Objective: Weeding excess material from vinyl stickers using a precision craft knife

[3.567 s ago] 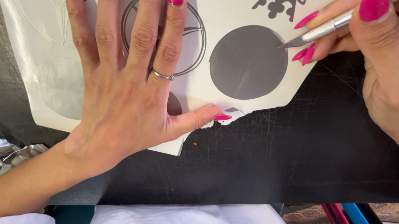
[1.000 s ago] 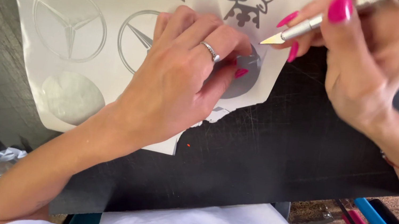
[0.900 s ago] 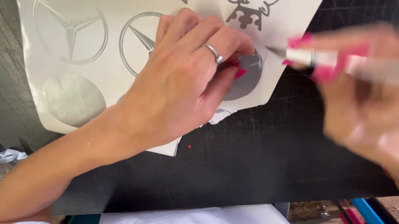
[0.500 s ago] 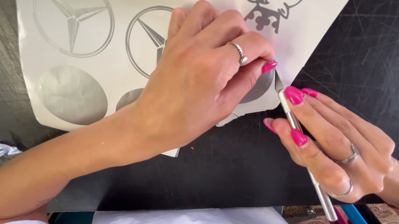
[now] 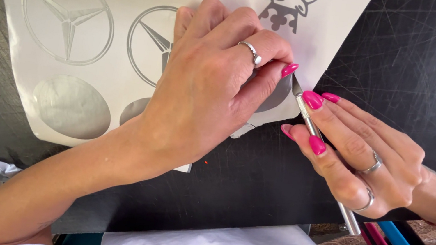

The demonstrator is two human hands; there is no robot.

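While left hand [image 5: 206, 85] curls on sheet [image 5: 128, 25] | right hand [image 5: 365, 159] pinches knife [image 5: 312, 120]

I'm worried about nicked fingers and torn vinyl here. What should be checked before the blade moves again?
1. Left hand pinning the vinyl sheet flat: ok.
2. Right hand gripping the craft knife firmly: ok.
3. Blade tip clear of the left fingertips: not ok, very close.
4. Cutting mat under the sheet: ok.
5. Blade on the cut line: cannot tell, hand hides it.
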